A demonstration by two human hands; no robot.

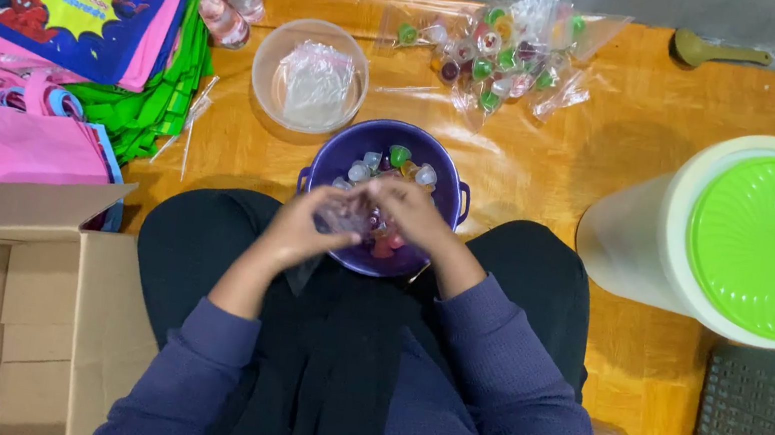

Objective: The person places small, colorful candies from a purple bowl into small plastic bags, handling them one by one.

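Together, two hands, left hand (300, 226) and right hand (413, 216), pinch one clear bag (345, 217) over one purple bowl (347, 146).

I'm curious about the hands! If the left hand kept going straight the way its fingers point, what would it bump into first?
The left hand points inward toward the right hand, so it would probably meet the small clear bag held between them first, just above the purple bowl of jelly cups. Depth is hard to judge.
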